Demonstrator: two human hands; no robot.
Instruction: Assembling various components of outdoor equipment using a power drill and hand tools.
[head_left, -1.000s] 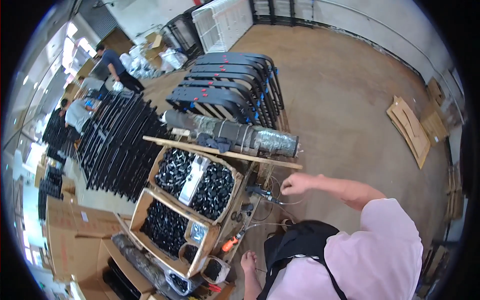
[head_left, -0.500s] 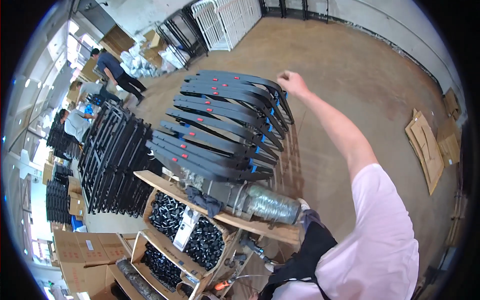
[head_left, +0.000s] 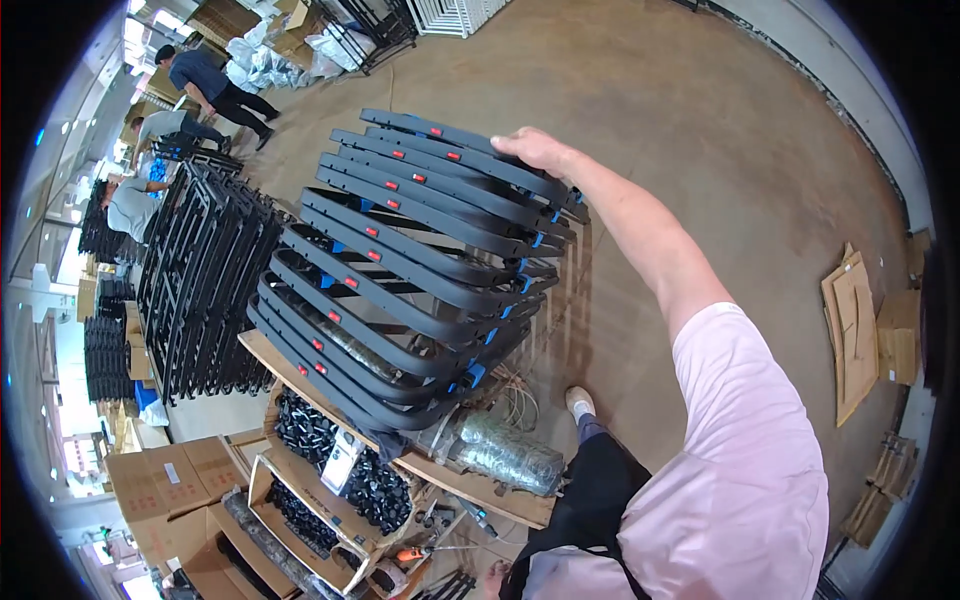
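Probably stiff and weighty, the farthest black frame (head_left: 470, 144) sits under my right fingers (head_left: 510, 143), best held where they touch, though whether these or my left fingers (head_left: 495, 574) are closed I cannot tell.

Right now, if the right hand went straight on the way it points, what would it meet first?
The right hand would likely meet the farthest black frame; the fingers may already touch it, but depth is unclear.
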